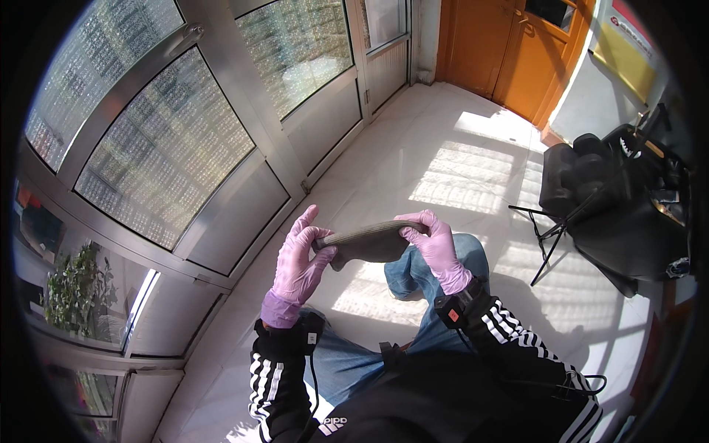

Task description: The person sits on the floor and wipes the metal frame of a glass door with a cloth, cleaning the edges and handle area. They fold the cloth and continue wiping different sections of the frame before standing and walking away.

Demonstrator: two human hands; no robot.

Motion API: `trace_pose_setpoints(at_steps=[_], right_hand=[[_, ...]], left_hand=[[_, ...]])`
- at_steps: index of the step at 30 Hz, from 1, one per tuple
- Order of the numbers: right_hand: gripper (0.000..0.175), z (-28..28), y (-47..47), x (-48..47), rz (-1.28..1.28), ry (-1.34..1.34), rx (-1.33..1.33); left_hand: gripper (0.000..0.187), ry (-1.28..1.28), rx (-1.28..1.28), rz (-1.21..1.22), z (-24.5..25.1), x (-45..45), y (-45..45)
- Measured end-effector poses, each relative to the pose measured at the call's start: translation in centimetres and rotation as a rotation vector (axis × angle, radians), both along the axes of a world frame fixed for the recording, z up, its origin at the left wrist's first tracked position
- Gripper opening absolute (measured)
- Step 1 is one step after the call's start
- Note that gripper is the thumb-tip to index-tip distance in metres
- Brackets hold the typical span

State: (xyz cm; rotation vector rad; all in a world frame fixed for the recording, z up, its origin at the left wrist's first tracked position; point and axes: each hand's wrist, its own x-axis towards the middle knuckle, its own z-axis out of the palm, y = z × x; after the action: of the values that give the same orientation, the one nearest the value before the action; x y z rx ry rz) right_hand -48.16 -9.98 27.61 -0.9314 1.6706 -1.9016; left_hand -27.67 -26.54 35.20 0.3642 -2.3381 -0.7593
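Observation:
A dark grey-green sock (371,242) is stretched sideways between my two hands, above my knees and the tiled floor. My left hand (299,257), in a pink glove, pinches its narrower left end between thumb and finger. The right end, with what looks like a ribbed edge, is gripped by my right hand (435,246), also gloved in pink. Small strapped devices with cables sit at both wrists.
Metal-framed doors with patterned glass (166,149) run along the left. An orange double door (501,55) stands at the far end. At right are a black bag (620,227) and thin black stand legs (545,238).

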Motion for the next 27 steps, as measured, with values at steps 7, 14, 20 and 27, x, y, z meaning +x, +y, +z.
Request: trace_pose_setpoints(at_steps=[7, 14, 20, 27], right_hand=[[0.02, 0.3, 0.3, -0.7, 0.19, -0.534, -0.194], [0.06, 0.3, 0.6, 1.2, 0.437, -1.036, -0.199], [0.034, 1.3, 0.4, 1.7, 0.428, -0.978, -0.191], [0.022, 0.7, 0.7, 1.2, 0.272, -0.828, -0.155]], left_hand=[[0.024, 0.052, 0.951, -0.212, 1.6, 0.0, 1.6], [0.016, 0.281, 1.263, -0.281, 0.8, -1.4, 1.4], [0.012, 0.281, 1.258, -0.174, -1.7, -1.2, -0.3], [0.029, 0.066, 1.225, 0.191, -10.8, -1.4, -1.3]])
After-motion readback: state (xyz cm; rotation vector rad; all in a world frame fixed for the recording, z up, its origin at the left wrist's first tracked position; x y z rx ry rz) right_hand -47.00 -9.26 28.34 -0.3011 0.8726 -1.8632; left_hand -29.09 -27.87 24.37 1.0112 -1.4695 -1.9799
